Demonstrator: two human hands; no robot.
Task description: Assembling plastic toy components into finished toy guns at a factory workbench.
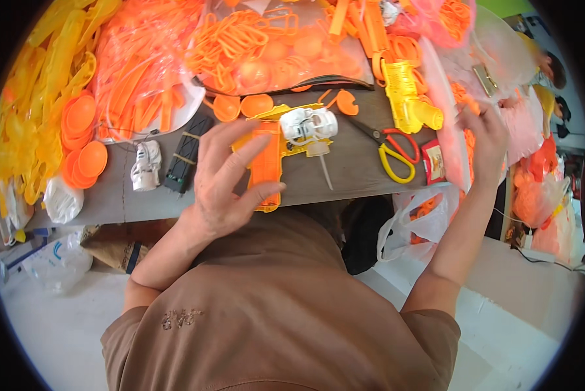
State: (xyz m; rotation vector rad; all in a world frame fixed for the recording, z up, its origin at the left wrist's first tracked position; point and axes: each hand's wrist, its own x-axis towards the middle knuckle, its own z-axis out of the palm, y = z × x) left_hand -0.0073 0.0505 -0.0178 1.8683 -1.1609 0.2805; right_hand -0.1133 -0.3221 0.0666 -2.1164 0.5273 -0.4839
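My left hand (224, 176) is spread over an orange rectangular piece (264, 156), its fingers apart and its thumb across the piece. That piece lies on a yellow plastic half-shell (281, 112) shaped like a toy gun. A white mechanism (307, 125) with a thin pale tube (326, 171) sits at the shell's upper right. My right hand (486, 133) reaches over orange parts (470, 146) beside a clear pinkish bag at the right, its fingers somewhat apart. Its fingertips are partly blurred, and nothing shows clearly in them.
Scissors (397, 153) with red and yellow handles lie right of the shell. Another yellow shell (406, 98) lies beyond. A white mechanism (146, 166) and black battery holder (183, 159) are at left. Orange discs (84, 163), yellow parts (38, 98) and bagged orange parts (142, 58) crowd the table.
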